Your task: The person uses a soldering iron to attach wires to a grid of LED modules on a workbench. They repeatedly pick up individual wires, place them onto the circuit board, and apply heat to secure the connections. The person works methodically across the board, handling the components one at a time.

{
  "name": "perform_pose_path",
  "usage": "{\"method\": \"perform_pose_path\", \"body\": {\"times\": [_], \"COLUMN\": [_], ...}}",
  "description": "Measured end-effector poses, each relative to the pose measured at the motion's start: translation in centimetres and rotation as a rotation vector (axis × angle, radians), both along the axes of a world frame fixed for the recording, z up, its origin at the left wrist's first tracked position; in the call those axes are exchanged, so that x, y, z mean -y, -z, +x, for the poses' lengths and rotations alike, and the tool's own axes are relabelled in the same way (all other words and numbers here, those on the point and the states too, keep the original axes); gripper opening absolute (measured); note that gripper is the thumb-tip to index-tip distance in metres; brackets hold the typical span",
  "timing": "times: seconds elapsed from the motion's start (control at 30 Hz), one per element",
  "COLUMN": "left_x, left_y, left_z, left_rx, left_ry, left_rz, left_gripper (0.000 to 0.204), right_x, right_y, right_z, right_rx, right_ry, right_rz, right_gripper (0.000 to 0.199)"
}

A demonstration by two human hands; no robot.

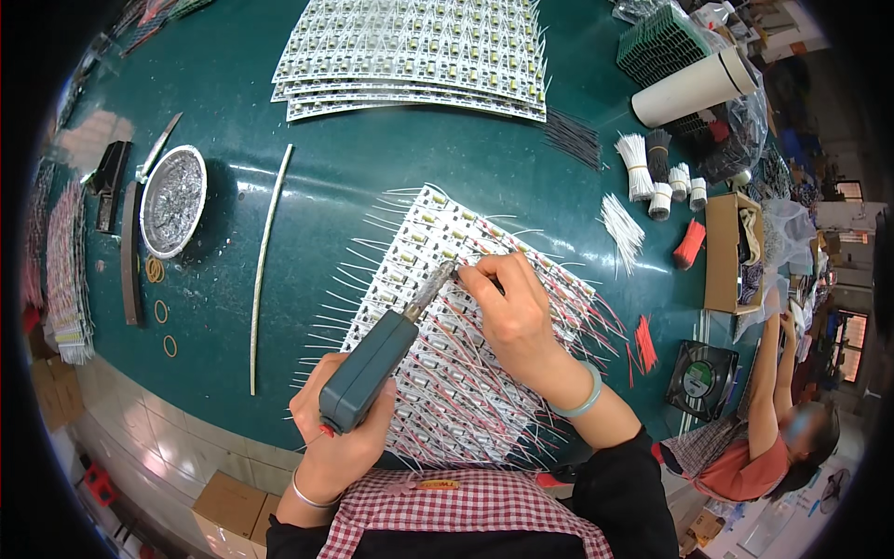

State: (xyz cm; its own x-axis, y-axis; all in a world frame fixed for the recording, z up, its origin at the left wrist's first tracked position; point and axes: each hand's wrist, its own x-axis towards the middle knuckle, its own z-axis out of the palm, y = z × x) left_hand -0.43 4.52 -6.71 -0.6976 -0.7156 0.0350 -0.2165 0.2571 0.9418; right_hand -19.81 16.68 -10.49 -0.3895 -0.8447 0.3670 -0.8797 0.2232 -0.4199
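My left hand (337, 445) grips the teal handle of a soldering iron (372, 363), whose metal tip reaches up to a white circuit board panel (424, 238) lying on the dark green table (372, 158). White and red wires stick out along the panel's rows. My right hand (510, 312) rests on the panel beside the iron's tip, its fingers pinched on a thin wire (477, 265) at the joint.
A stack of similar panels (414, 56) lies at the back. A round metal dish (172, 198), a long thin strip (267, 261) and rubber rings (155, 270) are at left. Wire bundles (652, 177), a cardboard box (728, 252), a small fan (700, 377) and a seated person (764, 438) are at right.
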Motion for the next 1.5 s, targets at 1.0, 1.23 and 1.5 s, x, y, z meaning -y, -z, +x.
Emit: {"method": "perform_pose_path", "body": {"times": [1.0,1.23,1.5], "left_x": [0.20,0.23,0.32], "left_y": [-0.22,-0.26,-0.74], "left_z": [0.50,0.34,0.09], "left_rx": [0.137,0.131,0.079], "left_ry": [0.047,0.056,0.053], "left_rz": [0.012,-0.008,-0.062], "left_gripper": [0.024,0.022,0.015], "right_x": [0.16,0.23,0.29], "right_y": [0.07,-0.10,-0.13], "right_z": [0.11,0.29,0.42], "right_rx": [-0.087,-0.091,-0.102], "right_ry": [-0.007,-0.005,-0.003], "right_rz": [-0.013,-0.002,0.016], "right_gripper": [0.036,0.035,0.034]}}
